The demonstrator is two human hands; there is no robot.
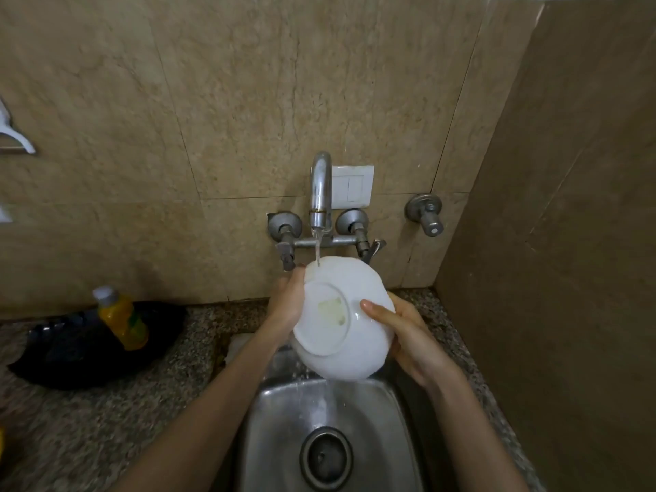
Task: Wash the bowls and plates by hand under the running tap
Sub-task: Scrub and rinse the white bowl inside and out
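bowl held over sink, base toward me, upper rim under tap stream; my left hand grips its left edge, my right hand its right wall, both equally near.

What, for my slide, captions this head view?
Left hand and right hand hold a white bowl under the running tap.

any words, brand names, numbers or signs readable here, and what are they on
No text can be read anywhere in this view.
Yellow bottle: its label is too blurred to read.
White bowl: pale patch on the underside of the base, no legible mark.
Switch plate: no markings visible.
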